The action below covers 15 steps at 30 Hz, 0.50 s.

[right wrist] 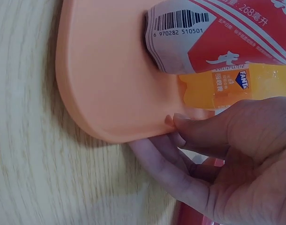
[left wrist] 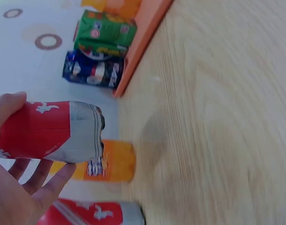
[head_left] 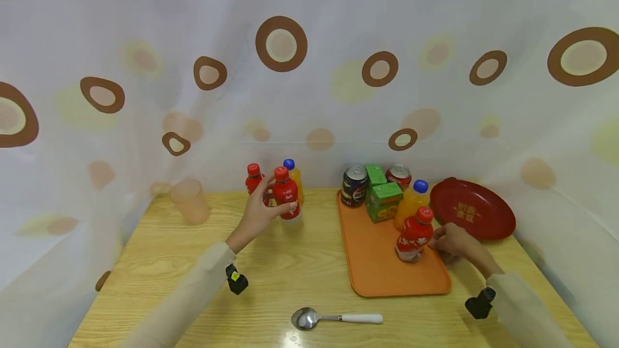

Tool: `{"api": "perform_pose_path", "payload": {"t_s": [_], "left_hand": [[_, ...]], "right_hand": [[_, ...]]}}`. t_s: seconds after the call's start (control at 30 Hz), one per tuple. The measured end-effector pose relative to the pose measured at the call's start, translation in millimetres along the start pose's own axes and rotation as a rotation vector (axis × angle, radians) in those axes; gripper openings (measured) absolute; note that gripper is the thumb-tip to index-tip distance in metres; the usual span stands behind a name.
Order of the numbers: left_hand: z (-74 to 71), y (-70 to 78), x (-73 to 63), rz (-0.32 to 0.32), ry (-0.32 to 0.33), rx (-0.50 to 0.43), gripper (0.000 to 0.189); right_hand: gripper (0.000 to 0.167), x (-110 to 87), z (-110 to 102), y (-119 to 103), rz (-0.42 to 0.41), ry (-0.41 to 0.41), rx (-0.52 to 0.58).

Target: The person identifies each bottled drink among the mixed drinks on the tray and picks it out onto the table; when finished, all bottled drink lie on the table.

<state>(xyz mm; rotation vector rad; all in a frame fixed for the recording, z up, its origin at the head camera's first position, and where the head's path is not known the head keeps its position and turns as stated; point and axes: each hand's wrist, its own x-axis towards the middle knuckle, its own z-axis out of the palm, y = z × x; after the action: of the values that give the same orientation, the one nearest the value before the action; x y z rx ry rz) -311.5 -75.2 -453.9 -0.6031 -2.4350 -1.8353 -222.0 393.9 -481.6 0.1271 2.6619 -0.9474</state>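
My left hand (head_left: 258, 212) grips a red plastic drink bottle (head_left: 286, 192) with a red cap; in the left wrist view its grey base shows above the table. Behind it stand another red bottle (head_left: 252, 179) and an orange soda bottle (head_left: 296, 174) with a blue cap. My right hand (head_left: 456, 241) pinches the right rim of an orange tray (head_left: 377, 273), thumb on top and fingers below in the right wrist view. On the tray near this hand are a red bottle (head_left: 415, 234), which looks tilted, and a Fanta bottle (head_left: 411, 200).
The tray's back holds a dark can (head_left: 354, 187), green juice boxes (head_left: 384, 201) and a red can (head_left: 398, 176). A red oval plate (head_left: 471, 211) lies right of it. A spoon (head_left: 336, 318) lies in front, and a translucent cup (head_left: 190, 201) stands at the left.
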Motion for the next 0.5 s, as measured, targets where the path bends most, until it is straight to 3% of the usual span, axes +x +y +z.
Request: {"api": "perform_pose_path", "payload": {"t_s": [0.3,0.5], "left_hand": [[-44.9,-17.1,-8.2,-0.036,0.095,0.176,0.086],[-50.5,-46.2,-22.7,-0.086,0.158,0.169,0.085]], "right_hand": [[0.017,9.1,4,-4,-0.006,-0.023,-0.003],[0.019,9.9,5,-4,-0.013,-0.023,-0.045]]}}
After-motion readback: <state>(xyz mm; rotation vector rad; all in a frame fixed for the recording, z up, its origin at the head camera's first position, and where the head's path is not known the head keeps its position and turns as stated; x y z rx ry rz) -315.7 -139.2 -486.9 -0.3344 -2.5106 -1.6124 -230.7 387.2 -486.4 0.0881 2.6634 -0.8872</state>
